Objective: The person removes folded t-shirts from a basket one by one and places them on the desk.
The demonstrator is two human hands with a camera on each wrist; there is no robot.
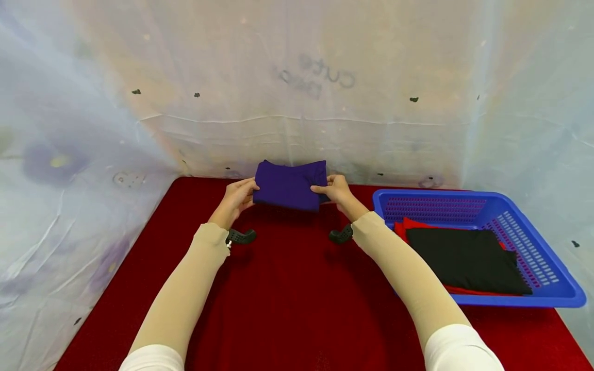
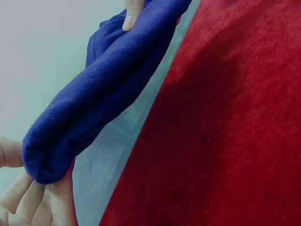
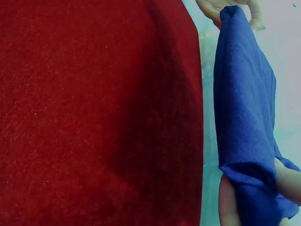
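Head view: left hand and right hand each pinch one end of folded purple cloth, held above red table. Blue basket right, black cloth inside.

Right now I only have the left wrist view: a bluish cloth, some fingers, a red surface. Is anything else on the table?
Observer: Yes. The head view shows a blue plastic basket on the right side of the red table.
Visitor: Oh! Is it holding something?
Observer: A black cloth lies in it, with red fabric showing underneath.
Visitor: And where's my bluish cloth compared with that basket?
Observer: To the basket's left: the bluish cloth, which looks purple from the head, is held between the left hand and the right hand.
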